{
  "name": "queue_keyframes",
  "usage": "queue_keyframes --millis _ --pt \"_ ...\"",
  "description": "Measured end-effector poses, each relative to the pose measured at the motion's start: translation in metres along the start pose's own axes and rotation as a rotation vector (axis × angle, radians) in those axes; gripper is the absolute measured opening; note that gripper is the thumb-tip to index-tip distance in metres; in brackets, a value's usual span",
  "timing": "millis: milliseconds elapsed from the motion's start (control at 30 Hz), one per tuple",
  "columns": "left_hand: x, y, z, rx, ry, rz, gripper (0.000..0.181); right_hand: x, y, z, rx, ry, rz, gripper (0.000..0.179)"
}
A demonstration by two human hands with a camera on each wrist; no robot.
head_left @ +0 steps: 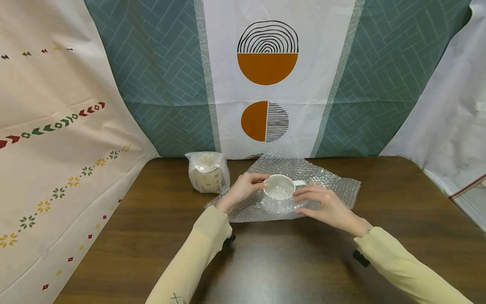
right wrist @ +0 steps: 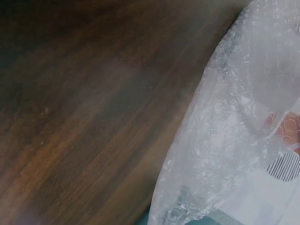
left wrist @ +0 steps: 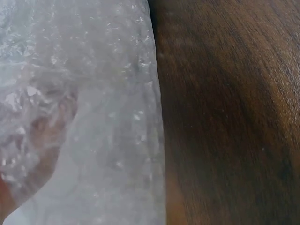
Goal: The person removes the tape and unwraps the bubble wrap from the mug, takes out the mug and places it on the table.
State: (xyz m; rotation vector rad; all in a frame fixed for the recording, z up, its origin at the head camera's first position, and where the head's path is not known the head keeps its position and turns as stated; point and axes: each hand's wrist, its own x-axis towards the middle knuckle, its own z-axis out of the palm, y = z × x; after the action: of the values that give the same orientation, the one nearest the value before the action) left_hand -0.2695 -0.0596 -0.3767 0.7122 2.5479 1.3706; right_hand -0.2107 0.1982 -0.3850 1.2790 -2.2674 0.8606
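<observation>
A white mug (head_left: 279, 190), handle toward the right, stands upright on a clear sheet of bubble wrap (head_left: 334, 185). The wrap rises over the mug's front side, leaving its mouth uncovered. At the left rim, my left hand (head_left: 244, 188) pinches the wrap, thumb in front and fingers behind. On the right, beside the handle, my right hand (head_left: 322, 204) has its fingers curled on the wrap, thumb lower down. Both wrist views look through the plastic: the left hand (left wrist: 44, 145) shows blurred behind it, and fingertips (right wrist: 288, 126) show in the right one.
A second cup-like thing (head_left: 208, 175), fully wrapped in bubble wrap, stands back left, close to the sheet's left edge. The brown wooden table (head_left: 265, 261) ends at a patterned hanging cloth (head_left: 171, 84) behind. Pale cloths hang along both sides.
</observation>
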Motion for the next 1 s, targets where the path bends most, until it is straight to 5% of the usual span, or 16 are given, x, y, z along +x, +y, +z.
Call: queue_keyframes --millis 700,1000 --pt "0.004 0.000 0.000 0.032 -0.004 0.006 0.036 -0.014 -0.013 0.007 0.029 -0.110 -0.051 0.027" --pt "0.003 0.000 -0.001 0.045 -0.009 0.005 0.037 -0.023 -0.015 0.017 -0.036 -0.229 0.039 0.027"
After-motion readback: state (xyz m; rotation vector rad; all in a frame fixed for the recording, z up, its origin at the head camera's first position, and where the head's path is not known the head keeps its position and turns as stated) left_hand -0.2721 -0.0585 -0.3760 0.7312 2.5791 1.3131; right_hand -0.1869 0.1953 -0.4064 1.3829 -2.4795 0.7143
